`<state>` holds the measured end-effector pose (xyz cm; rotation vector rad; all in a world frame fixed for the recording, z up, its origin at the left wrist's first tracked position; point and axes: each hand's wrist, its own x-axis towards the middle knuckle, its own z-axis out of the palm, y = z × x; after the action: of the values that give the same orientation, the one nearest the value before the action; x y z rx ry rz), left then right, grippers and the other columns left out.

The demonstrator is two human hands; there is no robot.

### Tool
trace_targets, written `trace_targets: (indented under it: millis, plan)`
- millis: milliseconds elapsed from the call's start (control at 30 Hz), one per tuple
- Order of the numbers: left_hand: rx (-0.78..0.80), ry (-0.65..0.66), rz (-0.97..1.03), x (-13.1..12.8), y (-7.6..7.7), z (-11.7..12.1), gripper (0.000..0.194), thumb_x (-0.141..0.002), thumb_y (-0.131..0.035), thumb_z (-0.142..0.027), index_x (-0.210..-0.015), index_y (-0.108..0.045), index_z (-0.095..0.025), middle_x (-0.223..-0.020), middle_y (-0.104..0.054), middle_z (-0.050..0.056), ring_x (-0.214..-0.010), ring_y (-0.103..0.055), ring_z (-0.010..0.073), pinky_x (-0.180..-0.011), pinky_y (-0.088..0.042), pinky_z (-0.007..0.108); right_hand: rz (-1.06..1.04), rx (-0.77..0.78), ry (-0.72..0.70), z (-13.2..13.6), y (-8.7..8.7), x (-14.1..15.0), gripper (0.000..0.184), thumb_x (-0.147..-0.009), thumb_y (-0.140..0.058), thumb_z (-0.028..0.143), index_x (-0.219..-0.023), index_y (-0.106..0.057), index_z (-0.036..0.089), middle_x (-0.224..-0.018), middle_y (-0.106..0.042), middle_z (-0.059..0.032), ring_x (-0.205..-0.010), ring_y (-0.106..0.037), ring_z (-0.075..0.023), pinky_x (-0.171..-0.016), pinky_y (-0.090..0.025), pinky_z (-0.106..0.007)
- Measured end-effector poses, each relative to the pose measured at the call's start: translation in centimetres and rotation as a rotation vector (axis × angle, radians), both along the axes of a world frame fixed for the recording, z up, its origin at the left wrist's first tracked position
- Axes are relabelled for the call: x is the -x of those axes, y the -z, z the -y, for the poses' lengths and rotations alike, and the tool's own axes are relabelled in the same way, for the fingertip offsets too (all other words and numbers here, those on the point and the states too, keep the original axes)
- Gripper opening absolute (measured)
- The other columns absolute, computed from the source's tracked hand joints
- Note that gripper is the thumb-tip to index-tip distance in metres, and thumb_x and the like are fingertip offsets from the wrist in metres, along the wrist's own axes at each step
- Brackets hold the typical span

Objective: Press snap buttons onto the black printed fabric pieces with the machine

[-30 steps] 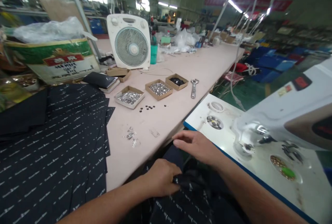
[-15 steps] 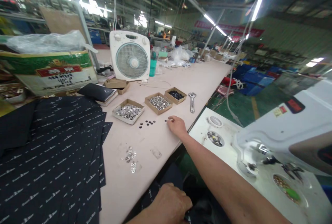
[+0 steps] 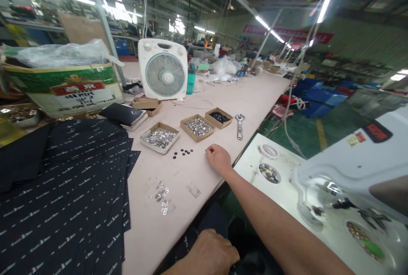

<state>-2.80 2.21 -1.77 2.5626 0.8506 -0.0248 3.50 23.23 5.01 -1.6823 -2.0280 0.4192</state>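
Observation:
At the bottom of the view my left hand (image 3: 213, 250) is closed in a fist over black fabric with white print (image 3: 186, 242), low beside the table edge. Its fingertips are hidden. My right hand (image 3: 219, 158) rests on the table with thumb and forefinger pinched on a small black snap cap (image 3: 206, 151), mostly covered by the fingers. Left of that hand lie several loose black snap caps (image 3: 183, 153). Nearer to me is a scatter of silver metal snap parts (image 3: 162, 196). Beyond stand small cardboard trays of silver parts (image 3: 196, 138) and black parts (image 3: 231, 123).
A stack of printed black fabric panels (image 3: 70, 207) covers the table's left. Behind are a dark notebook (image 3: 123, 113), a box fan (image 3: 149, 54) and a large carton (image 3: 105, 79). An adjustable wrench (image 3: 239, 128) lies by the right edge; a white machine (image 3: 344, 156) stands right.
My right thumb and forefinger have closed on the black snap cap that lay at their tips. My left hand stays low on the fabric. The whole view has shifted slightly.

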Motion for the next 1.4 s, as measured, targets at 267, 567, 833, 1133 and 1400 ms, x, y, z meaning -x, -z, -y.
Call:
trace_targets:
  millis: [267, 567, 833, 1133, 1400]
  plan:
    - [-0.02, -0.118, 0.178, 2.0, -3.0, 1.7, 0.012, -0.074, -0.065, -0.025, -0.085, -0.063, -0.02, -0.085, -0.073, 0.004, -0.08, -0.068, 0.0232, -0.072, -0.045, 0.036, -0.568, 0.319, -0.071, 8.2, -1.4, -3.6, 0.007, -0.08, -0.064, 0.024, -0.078, -0.063, 0.018, -0.066, -0.068, 0.0, -0.065, -0.072, -0.0165, -0.057, -0.052, -0.023]
    - [-0.375, 0.067, 0.466, 2.7, -4.7, 4.1, 0.025, -0.076, -0.053, -0.004, -0.096, -0.065, -0.014, -0.07, -0.061, 0.003, -0.064, -0.051, 0.0198, -0.06, -0.035, 0.036, -0.697, 0.498, 0.022, 26.5, -0.7, -12.7, 0.024, -0.076, -0.077, 0.021, -0.099, -0.069, 0.017, -0.087, -0.076, -0.0028, -0.077, -0.071, -0.0145, -0.073, -0.056, -0.026]
    - [-0.421, 0.232, 0.594, 1.8, -6.9, 6.7, 0.018, -0.092, -0.052, -0.009, -0.101, -0.068, -0.008, -0.069, -0.061, 0.006, -0.075, -0.054, 0.0219, -0.075, -0.046, 0.039, -0.672, 0.386, 0.007, 33.0, -3.3, -14.5, 0.029, -0.08, -0.077, 0.014, -0.107, -0.07, 0.02, -0.09, -0.076, 0.0, -0.077, -0.072, -0.0112, -0.073, -0.057, -0.02]
    - [-0.409, 0.249, 0.521, 2.1, -9.1, 7.9, 0.02, -0.094, -0.051, -0.008, -0.099, -0.07, -0.009, -0.068, -0.064, 0.005, -0.073, -0.057, 0.0193, -0.079, -0.051, 0.041, -0.634, 0.292, -0.093, 34.4, -2.7, -14.6, 0.032, -0.083, -0.075, 0.013, -0.113, -0.069, 0.02, -0.095, -0.078, 0.0002, -0.081, -0.074, -0.0111, -0.078, -0.057, -0.02]
    - [-0.431, 0.247, 0.514, 1.7, -9.5, 8.1, 0.018, -0.094, -0.053, -0.008, -0.098, -0.07, -0.01, -0.069, -0.066, 0.005, -0.074, -0.059, 0.0201, -0.078, -0.051, 0.04, -0.511, 0.244, -0.214, 34.0, -2.5, -14.9, 0.029, -0.091, -0.067, 0.015, -0.119, -0.067, 0.02, -0.105, -0.079, -0.0007, -0.093, -0.075, -0.0129, -0.086, -0.055, -0.022]
